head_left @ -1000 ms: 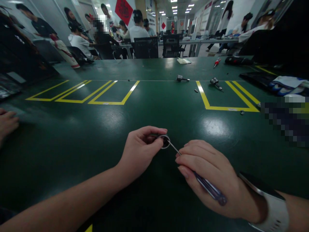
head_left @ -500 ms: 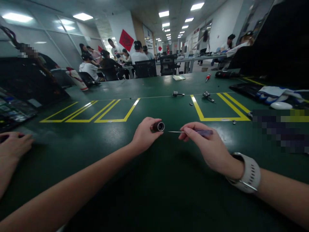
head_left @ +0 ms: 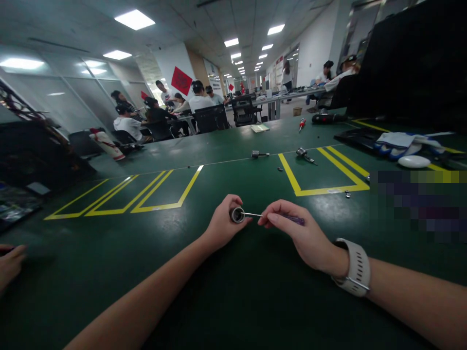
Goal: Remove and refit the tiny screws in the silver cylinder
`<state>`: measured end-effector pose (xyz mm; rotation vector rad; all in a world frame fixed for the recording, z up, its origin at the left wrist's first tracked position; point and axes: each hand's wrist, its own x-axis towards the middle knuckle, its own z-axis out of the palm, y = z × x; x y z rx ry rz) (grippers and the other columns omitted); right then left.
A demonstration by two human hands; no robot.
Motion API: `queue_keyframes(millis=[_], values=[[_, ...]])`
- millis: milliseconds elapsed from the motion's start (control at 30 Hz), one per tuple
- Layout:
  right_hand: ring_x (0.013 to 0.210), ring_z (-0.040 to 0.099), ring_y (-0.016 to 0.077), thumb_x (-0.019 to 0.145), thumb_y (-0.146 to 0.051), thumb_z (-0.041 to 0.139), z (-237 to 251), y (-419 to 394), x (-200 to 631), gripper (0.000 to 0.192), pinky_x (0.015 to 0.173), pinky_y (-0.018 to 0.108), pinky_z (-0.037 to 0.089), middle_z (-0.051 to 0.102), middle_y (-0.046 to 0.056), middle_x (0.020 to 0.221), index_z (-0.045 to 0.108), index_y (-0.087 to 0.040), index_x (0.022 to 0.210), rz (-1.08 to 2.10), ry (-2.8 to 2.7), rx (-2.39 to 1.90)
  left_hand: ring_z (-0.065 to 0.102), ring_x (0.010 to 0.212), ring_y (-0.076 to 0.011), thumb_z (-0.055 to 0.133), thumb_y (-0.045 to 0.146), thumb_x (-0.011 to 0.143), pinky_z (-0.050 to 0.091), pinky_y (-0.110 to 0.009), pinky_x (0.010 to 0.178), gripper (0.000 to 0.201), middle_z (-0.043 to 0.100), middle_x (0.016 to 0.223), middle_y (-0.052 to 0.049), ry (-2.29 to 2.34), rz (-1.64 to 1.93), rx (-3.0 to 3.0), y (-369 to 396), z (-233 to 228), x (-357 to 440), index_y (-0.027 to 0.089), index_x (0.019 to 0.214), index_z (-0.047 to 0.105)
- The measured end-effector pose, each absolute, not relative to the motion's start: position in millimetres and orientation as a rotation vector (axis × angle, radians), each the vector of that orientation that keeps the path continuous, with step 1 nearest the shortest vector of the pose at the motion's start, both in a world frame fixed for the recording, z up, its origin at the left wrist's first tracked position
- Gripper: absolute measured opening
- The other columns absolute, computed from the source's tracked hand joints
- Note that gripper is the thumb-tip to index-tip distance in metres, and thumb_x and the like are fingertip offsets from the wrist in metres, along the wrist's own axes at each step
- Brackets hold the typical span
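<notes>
My left hand (head_left: 223, 224) grips a small dark metal cylinder (head_left: 237, 214) with a silver rim, its open end turned toward my right hand. My right hand (head_left: 296, 235) pinches a thin screwdriver (head_left: 277, 217) with a purple handle, held level. The metal tip of the screwdriver sits inside the open end of the cylinder. Both hands hover just over the green table (head_left: 233, 291). A white watch is on my right wrist.
Yellow taped boxes (head_left: 321, 189) mark the table. Small metal parts (head_left: 260, 154) and screws lie beyond, with a red screwdriver (head_left: 301, 124), gloves (head_left: 401, 142) and black equipment at right. Another person's hand (head_left: 9, 265) rests at far left. Several people sit at tables behind.
The screwdriver tip, apart from the cylinder half a second ago, is now back inside its open end. The camera has tilted upward, showing more of the room.
</notes>
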<state>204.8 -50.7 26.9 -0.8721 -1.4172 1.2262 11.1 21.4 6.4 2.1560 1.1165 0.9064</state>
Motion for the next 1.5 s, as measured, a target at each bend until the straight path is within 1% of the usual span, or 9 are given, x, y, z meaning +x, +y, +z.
queue_keyframes(millis=[100,200,367,533,667,900,1000,1233,1500], values=[[0.085,0.059,0.0184,0.087,-0.031,0.052,30.8,-52.9,205.7,0.015,0.075,0.035,0.046,0.063,0.004,0.091,0.061,-0.020,0.090,1.150,-1.573,-0.977,0.053,0.062,-0.0121,0.066,0.027,0.071,0.040,-0.024,0.057,0.016,0.057,0.070,0.001,1.063,0.849,2.217,19.0,7.3,11.5,0.017,0.077,0.054],[0.082,0.059,0.0180,0.087,-0.028,0.051,35.2,-55.9,203.2,0.013,0.073,0.034,0.047,0.063,0.004,0.089,0.061,-0.019,0.088,1.052,-1.690,-1.028,0.048,0.058,-0.0109,0.065,0.027,0.072,0.037,-0.023,0.055,0.017,0.053,0.064,0.002,1.081,0.861,2.243,17.5,7.5,13.1,0.016,0.067,0.053],[0.079,0.059,0.0177,0.087,-0.024,0.050,37.8,-60.0,200.2,0.014,0.074,0.035,0.046,0.063,0.005,0.084,0.062,-0.017,0.087,0.957,-1.769,-1.059,0.043,0.054,-0.0092,0.064,0.024,0.071,0.034,-0.022,0.052,0.019,0.048,0.060,0.005,1.107,0.889,2.239,14.1,8.0,15.3,0.017,0.063,0.048],[0.086,0.060,0.0185,0.088,-0.029,0.049,34.9,-56.9,202.6,0.017,0.078,0.036,0.046,0.064,0.004,0.091,0.063,-0.019,0.089,1.213,-1.594,-1.120,0.043,0.054,-0.0091,0.062,0.022,0.072,0.034,-0.022,0.052,0.020,0.046,0.060,0.005,1.103,0.898,2.265,11.4,11.3,15.0,0.018,0.062,0.045],[0.092,0.059,0.0180,0.088,-0.031,0.051,26.3,-55.6,200.5,0.017,0.084,0.037,0.045,0.065,0.003,0.094,0.065,-0.020,0.091,1.451,-1.338,-1.009,0.043,0.054,-0.0095,0.061,0.024,0.075,0.034,-0.022,0.053,0.021,0.045,0.060,0.005,1.074,0.920,2.337,9.8,12.9,14.4,0.018,0.062,0.045],[0.091,0.059,0.0179,0.086,-0.027,0.056,21.8,-63.0,191.1,0.013,0.083,0.035,0.044,0.066,0.004,0.093,0.066,-0.019,0.087,1.664,-0.989,-0.852,0.041,0.053,-0.0092,0.062,0.024,0.074,0.034,-0.022,0.052,0.025,0.044,0.059,0.005,1.088,1.044,2.302,5.5,11.4,14.5,0.018,0.060,0.043],[0.091,0.059,0.0176,0.084,-0.028,0.057,21.9,-65.2,188.6,0.013,0.082,0.034,0.045,0.066,0.004,0.093,0.066,-0.019,0.086,1.677,-0.929,-0.821,0.041,0.053,-0.0086,0.062,0.023,0.073,0.034,-0.022,0.052,0.025,0.044,0.058,0.006,1.072,1.065,2.262,5.2,9.2,15.2,0.018,0.060,0.043],[0.086,0.059,0.0179,0.082,-0.030,0.059,22.3,-70.8,185.4,0.013,0.080,0.035,0.045,0.066,0.004,0.089,0.067,-0.019,0.083,1.481,-1.083,-0.957,0.043,0.056,-0.0103,0.062,0.025,0.075,0.034,-0.023,0.054,0.024,0.045,0.060,0.004,1.180,1.051,2.366,6.2,8.0,14.4,0.019,0.060,0.044],[0.083,0.061,0.0163,0.082,-0.025,0.058,17.4,-58.1,191.7,0.013,0.078,0.032,0.046,0.068,0.005,0.088,0.068,-0.017,0.081,1.725,-0.855,-0.793,0.042,0.054,-0.0095,0.062,0.024,0.075,0.033,-0.023,0.052,0.026,0.044,0.059,0.005,1.095,1.063,2.380,8.6,6.8,13.8,0.019,0.060,0.042]])
